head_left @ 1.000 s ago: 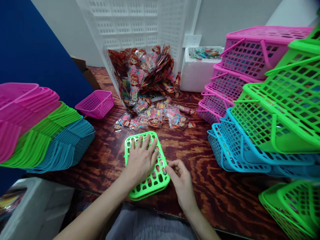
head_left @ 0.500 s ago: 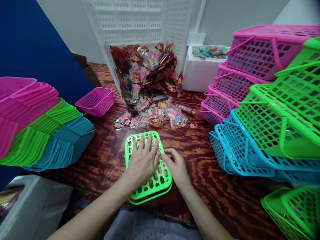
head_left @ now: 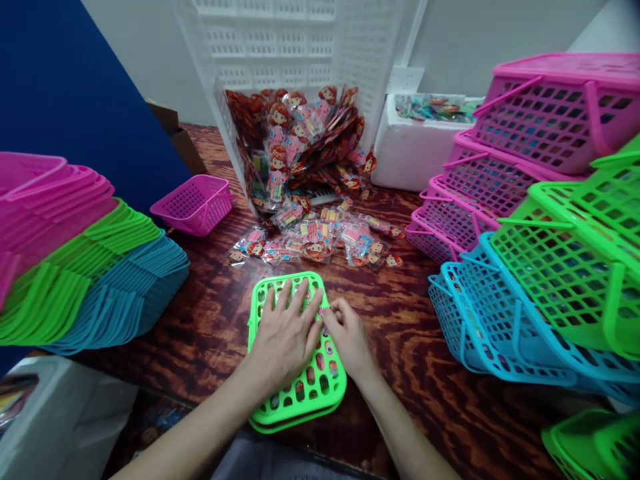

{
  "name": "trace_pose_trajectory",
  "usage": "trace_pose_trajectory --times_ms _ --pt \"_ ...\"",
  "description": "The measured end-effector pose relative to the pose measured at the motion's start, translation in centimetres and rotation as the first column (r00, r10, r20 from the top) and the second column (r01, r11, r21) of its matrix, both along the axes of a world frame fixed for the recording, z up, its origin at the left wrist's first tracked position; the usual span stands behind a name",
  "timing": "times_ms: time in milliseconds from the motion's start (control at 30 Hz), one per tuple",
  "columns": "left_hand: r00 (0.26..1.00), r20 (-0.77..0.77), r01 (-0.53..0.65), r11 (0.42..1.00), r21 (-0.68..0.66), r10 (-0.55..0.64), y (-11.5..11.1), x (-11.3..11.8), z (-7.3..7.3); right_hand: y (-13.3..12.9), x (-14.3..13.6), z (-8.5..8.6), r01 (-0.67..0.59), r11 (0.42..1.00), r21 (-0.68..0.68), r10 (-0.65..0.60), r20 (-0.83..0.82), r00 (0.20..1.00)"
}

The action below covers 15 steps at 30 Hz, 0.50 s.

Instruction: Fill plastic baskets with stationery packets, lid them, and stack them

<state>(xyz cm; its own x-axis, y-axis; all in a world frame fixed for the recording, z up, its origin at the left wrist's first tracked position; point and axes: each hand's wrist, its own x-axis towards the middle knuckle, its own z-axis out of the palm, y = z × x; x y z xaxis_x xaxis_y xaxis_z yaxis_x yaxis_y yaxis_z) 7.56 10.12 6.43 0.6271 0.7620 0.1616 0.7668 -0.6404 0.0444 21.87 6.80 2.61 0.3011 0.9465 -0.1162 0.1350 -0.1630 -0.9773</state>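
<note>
In front of me on the table lies a bright green plastic basket [head_left: 273, 427] with a green perforated lid [head_left: 311, 395] over it. Colourful contents show through the lid's holes. My left hand [head_left: 286, 340] rests flat on the lid with its fingers spread. At the lid's right edge, my right hand [head_left: 350, 337] has its thumb and curled fingers closed on the rim; the fingertips are partly hidden. Just beyond the basket lies a pile of small clear packets [head_left: 315, 240] with cartoon-head cards.
A tipped white crate [head_left: 270, 40] holds more packets at the back, beside a white foam box [head_left: 420, 147]. Nested baskets [head_left: 100, 253] stand on the left near a single pink basket [head_left: 193, 203]. Lidded, filled pink [head_left: 530, 127], blue [head_left: 500, 320] and green baskets [head_left: 560, 260] are stacked right.
The lid's near edge sits closer to the basket rim, so the gap there is narrower. Both hands stay in nearly the same places on the lid. The view has shifted slightly.
</note>
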Motion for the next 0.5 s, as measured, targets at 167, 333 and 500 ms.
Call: trace_pose_trajectory --times_ms 167,333,500 --pt "1.0 0.005 -0.011 1.0 0.015 0.01 0.2 -0.1 -0.2 3.8 0.5 0.2 -0.006 0.997 0.081 0.0 0.071 0.997" --pt "0.999 0.037 -0.016 1.0 0.008 0.015 0.6 -0.4 0.1 6.4 0.2 0.1 0.007 0.991 0.132 -0.021 0.104 0.994" --pt "0.998 0.052 -0.038 0.999 0.011 0.037 0.6 -0.2 0.3 6.3 0.3 -0.2 0.006 0.977 0.212 -0.036 0.138 0.99"
